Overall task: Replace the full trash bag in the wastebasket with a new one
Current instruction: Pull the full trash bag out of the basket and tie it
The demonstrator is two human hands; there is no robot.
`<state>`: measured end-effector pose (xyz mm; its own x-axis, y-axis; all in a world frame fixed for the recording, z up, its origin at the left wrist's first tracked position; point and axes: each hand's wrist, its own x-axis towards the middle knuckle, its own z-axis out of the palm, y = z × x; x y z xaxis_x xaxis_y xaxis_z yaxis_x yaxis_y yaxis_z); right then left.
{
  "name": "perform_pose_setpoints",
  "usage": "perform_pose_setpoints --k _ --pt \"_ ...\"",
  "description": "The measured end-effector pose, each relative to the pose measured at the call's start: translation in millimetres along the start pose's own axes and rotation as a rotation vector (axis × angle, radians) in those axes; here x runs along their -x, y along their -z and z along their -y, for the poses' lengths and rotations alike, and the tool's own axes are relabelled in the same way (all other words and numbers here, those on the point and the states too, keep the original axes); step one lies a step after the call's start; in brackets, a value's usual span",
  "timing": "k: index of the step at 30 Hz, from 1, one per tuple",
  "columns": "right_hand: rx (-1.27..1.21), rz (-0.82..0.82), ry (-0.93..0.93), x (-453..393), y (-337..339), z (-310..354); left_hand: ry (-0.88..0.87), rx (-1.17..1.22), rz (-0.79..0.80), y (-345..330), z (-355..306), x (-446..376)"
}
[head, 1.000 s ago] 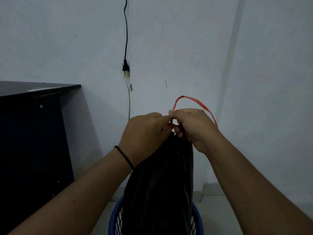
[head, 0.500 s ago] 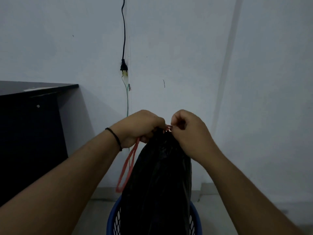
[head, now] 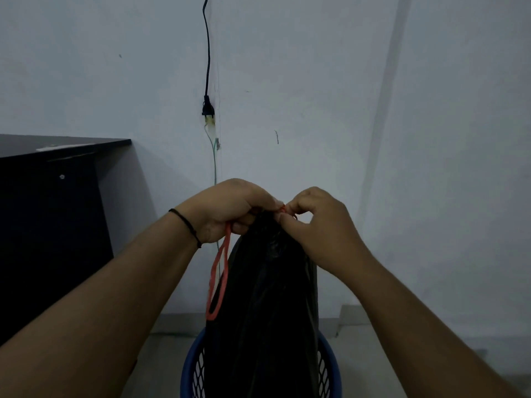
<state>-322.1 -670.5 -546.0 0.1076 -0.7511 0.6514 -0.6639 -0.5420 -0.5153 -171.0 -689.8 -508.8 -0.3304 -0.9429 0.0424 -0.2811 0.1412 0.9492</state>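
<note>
The black bag point(head: 267, 297) is held up by its gathered neck, its lower part still inside the blue basket point(head: 330, 366) on the floor by the wall. The neck is gripped by the left hand point(head: 230, 209), whose fingers are curled round the plastic and round one run of the red tie point(head: 218, 277). The right hand point(head: 313, 225) is set against the neck from the other side, its fingertips pinching the red tie at the very top.

A second ago the tie was arched as a loop above the right hand. Half a second ago it had been brought over to the left, and now it is seen hanging as a long loop below the left hand, beside the bag. The hands have been kept close together at the neck, and a small red twist is now visible between them.

From this it is judged that the tie has been wound round the neck and a knot is being tightened. The bag is not yet lifted out, and no new bag is seen.
</note>
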Motion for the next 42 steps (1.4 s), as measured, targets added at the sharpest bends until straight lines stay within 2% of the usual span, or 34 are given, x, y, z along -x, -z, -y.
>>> perform_pose_setpoints --k 2,7,10,15,16,20,23,25,26,28,30,32,35,37,42 --pt "-0.047 0.085 -0.105 -4.0 12.2 6.7 -0.039 -0.048 -0.017 0.1 -2.8 1.6" --pt "-0.443 0.269 -0.486 -15.7 32.3 13.0 -0.072 -0.072 0.009 -2.7 -6.7 3.1" --pt "-0.548 0.282 -0.519 -12.8 38.8 12.4 -0.085 -0.095 -0.004 -3.6 -6.7 3.2" --pt "-0.809 0.18 -0.471 -6.3 74.1 4.2 -0.075 -0.126 -0.17 4.4 -1.7 1.2" --pt "-0.771 0.164 -0.462 -5.1 83.1 0.5 -0.072 -0.119 -0.186 6.4 -0.6 2.0" --pt "-0.31 0.163 -0.441 3.0 121.8 -25.4 -0.062 -0.111 -0.188 13.7 3.6 8.2" --pt "-0.2 0.219 -0.529 14.0 131.8 -45.1 -0.084 -0.173 -0.11 8.6 -0.3 14.1" --pt "-0.108 0.181 -0.57 18.0 122.9 -56.6 -0.112 -0.25 -0.129 0.5 -5.0 15.3" --pt "0.021 0.122 -0.562 17.6 115.2 -62.4 -0.119 -0.264 -0.142 -3.6 -7.0 14.7" --pt "0.259 -0.116 -0.482 17.8 97.3 -59.5 -0.12 -0.269 -0.154 -11.1 -8.6 13.4" --pt "0.217 -0.289 -0.243 21.8 77.3 -34.6 -0.128 -0.282 -0.165 -17.7 -8.2 11.9" --pt "0.116 -0.205 -0.058 28.2 54.5 -8.7 -0.148 -0.293 -0.178 -22.6 -7.6 10.3" --pt "0.249 -0.004 0.038 30.6 24.2 -0.8 -0.139 -0.277 -0.192 -24.0 -8.4 10.1" --pt "0.304 0.015 0.055 24.7 17.0 -4.7 -0.123 -0.263 -0.189 -22.2 -7.6 10.4" --pt "0.235 0.024 0.038 13.4 24.5 -13.5 -0.127 -0.235 -0.138 -14.1 -2.8 11.5"
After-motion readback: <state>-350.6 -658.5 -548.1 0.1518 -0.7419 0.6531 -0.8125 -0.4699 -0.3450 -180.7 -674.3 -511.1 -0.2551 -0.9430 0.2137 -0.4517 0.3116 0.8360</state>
